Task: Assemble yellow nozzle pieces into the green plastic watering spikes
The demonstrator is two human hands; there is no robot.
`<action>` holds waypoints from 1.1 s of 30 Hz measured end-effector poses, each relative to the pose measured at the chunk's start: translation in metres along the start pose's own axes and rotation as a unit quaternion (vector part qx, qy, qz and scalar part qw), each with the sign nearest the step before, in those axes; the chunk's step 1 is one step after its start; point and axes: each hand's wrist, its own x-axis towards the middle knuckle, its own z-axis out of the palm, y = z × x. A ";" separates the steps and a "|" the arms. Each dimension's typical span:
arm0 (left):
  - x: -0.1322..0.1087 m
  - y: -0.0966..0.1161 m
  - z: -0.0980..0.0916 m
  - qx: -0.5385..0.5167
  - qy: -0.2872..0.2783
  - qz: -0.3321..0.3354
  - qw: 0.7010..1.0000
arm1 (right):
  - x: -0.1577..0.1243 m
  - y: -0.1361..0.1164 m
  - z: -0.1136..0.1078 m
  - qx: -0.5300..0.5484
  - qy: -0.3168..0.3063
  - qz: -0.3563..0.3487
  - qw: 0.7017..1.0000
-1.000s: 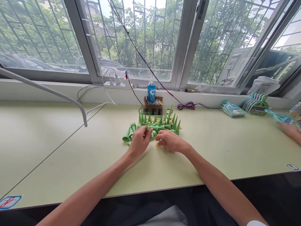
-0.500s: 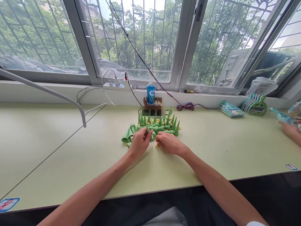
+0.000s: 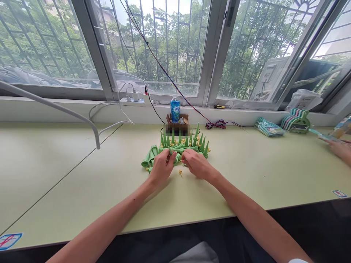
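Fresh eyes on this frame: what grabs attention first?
The pile of green plastic cone-shaped spikes at the centre of the pale green table, with the left hand and right hand meeting at its near edge. Behind it, a blue-labelled plastic bottle stands by the barred windows; another person's hand shows far right.

We see a pile of green plastic cones (image 3: 183, 145) in the middle of the scene, some standing tips up and others lying flat across them. At its left a nested stack of cones (image 3: 149, 157) lies on its side. One green cone (image 3: 173, 157) sits at the pile's near edge, pinched in our left hand (image 3: 160, 170). A small yellow piece (image 3: 180, 172) lies just nearer.
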 end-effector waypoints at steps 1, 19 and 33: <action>0.000 0.001 -0.001 -0.007 -0.003 -0.008 1.000 | 0.001 0.000 0.000 0.016 0.022 0.005 1.000; -0.001 0.007 -0.002 -0.070 -0.036 -0.043 0.996 | 0.007 0.004 0.013 0.243 0.148 -0.038 0.958; -0.002 0.003 -0.001 -0.035 -0.029 0.007 0.999 | 0.007 0.002 0.014 0.252 0.151 -0.020 0.956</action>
